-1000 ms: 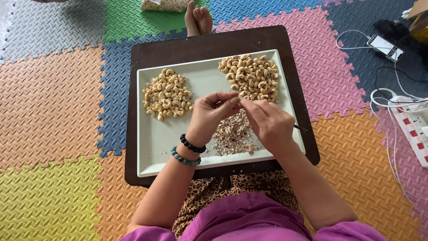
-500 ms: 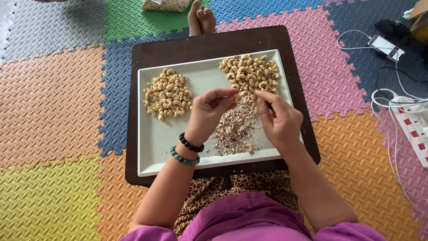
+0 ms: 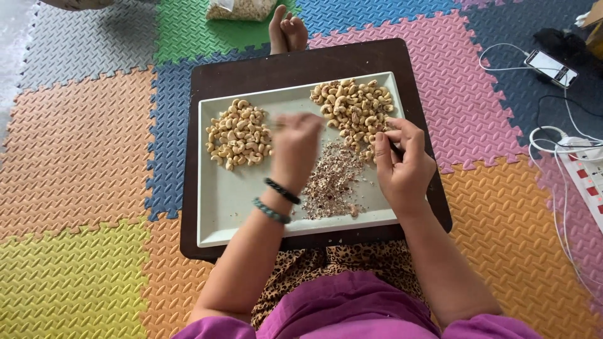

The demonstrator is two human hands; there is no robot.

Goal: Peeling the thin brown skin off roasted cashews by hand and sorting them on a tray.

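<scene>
A white rectangular tray (image 3: 229, 204) lies on a low dark brown table (image 3: 251, 69). A pile of pale cashews (image 3: 239, 133) sits at the tray's left, and a browner pile of cashews (image 3: 355, 107) at its far right. Flaky reddish skin scraps (image 3: 333, 182) lie between them, nearer me. My left hand (image 3: 295, 147), with two bead bracelets on its wrist, is blurred, its fingertips at the right edge of the pale pile. My right hand (image 3: 402, 160) rests at the near edge of the browner pile, curled around a thin dark tool (image 3: 396, 148).
The table stands on a floor of coloured foam mat tiles (image 3: 81, 144). My bare feet (image 3: 287, 31) show beyond the table, with a clear bag of nuts (image 3: 242, 9) behind them. At the right lie a phone (image 3: 551, 68), white cables and a power strip (image 3: 581, 172).
My hands were together over the scraps. They parted: the left swept left to the pale pile, and the right went to the browner pile.
</scene>
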